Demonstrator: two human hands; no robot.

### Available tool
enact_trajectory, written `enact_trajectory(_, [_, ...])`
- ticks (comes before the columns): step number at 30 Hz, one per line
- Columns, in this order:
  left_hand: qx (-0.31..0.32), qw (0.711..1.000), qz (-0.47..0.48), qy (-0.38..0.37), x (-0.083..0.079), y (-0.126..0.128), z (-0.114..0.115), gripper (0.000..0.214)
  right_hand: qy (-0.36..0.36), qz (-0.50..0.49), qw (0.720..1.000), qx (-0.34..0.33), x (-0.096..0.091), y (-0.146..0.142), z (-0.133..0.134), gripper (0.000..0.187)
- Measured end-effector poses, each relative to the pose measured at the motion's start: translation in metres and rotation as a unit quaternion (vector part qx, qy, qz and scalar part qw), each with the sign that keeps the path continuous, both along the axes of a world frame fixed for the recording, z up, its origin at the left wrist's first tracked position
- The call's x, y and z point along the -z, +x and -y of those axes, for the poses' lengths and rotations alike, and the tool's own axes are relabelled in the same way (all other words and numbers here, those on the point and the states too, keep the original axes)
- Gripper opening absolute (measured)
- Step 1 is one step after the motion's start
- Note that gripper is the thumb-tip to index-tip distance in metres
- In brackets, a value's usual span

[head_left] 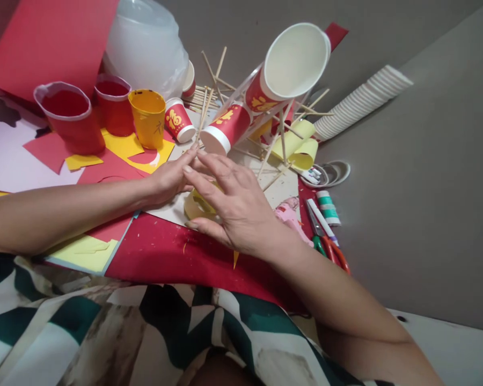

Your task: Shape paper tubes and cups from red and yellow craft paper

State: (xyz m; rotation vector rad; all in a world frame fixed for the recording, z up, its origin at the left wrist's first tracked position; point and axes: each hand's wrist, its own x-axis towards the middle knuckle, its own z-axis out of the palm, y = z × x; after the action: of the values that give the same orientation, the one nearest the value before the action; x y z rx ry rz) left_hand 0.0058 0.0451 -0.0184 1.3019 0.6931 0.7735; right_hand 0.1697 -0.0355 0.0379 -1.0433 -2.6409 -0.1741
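Note:
My left hand [171,174] reaches over the grey board, fingers stretched forward and partly hidden behind my right hand. No object shows in it. My right hand [241,206] hovers with its fingers apart, its fingertips close to those of my left. Beneath my right hand lies a roll of clear tape [192,208], partly covered. Just beyond my fingertips, a red paper cup [225,128] with gold print lies on its side, its white base toward me. A larger stack of red cups [261,94] leans up behind it, white mouth facing up. Thin wooden sticks [282,136] stand crossed beside it.
Red paper-covered cups [78,126] and a yellow one [148,120] stand on coloured paper at left. Behind them sits a white plastic bag [145,48]. At right are a pink glue gun [290,214], scissors [316,228], and a long stack of white cups [360,104] by the wall.

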Motion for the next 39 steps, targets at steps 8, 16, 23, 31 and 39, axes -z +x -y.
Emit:
enact_trajectory(8, [-0.007,0.986,0.056,-0.159,0.009,0.0,-0.01,0.07,-0.025,-0.055,0.998,-0.018,0.025,0.009,-0.013,0.046])
enact_trajectory(16, [0.014,0.982,0.056,-0.181,0.007,0.0,-0.01,0.072,-0.229,-0.419,0.872,0.105,0.029,0.032,-0.022,0.034])
enact_trajectory(23, [0.002,0.998,0.042,-0.045,-0.007,-0.003,0.003,0.072,-0.569,-0.63,0.497,0.182,0.029,0.042,-0.021,0.025])
enact_trajectory(31, [0.037,0.961,0.014,0.275,-0.021,-0.007,0.032,0.092,-0.644,-0.668,0.346,0.138,0.033,0.033,-0.016,0.042])
enact_trajectory(39, [-0.002,0.943,-0.02,0.333,-0.007,-0.001,0.036,0.125,-0.664,-0.686,0.272,0.123,0.032,0.001,-0.008,0.065])
